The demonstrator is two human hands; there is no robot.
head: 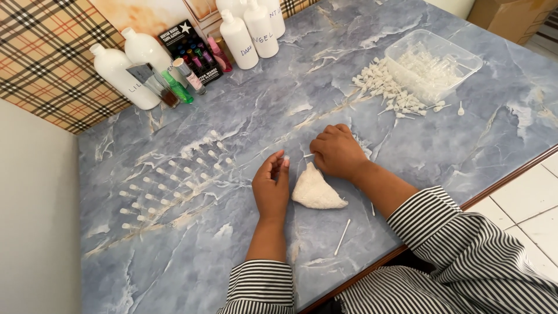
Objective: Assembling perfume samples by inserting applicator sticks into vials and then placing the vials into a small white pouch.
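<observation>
Head view: two hands [271, 189] [336, 152], one white cloth [315, 191], five white bottles [238, 39].

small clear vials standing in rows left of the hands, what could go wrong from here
1. The vials stand upright, close together and unsupported; a sweep of the left hand could topple a row.
2. Loose white caps lie spilled beside the clear tray, some stragglers apart; they might roll off.
3. The thin white stick lies near the table edge, by the striped sleeve, and could get brushed off.
</observation>
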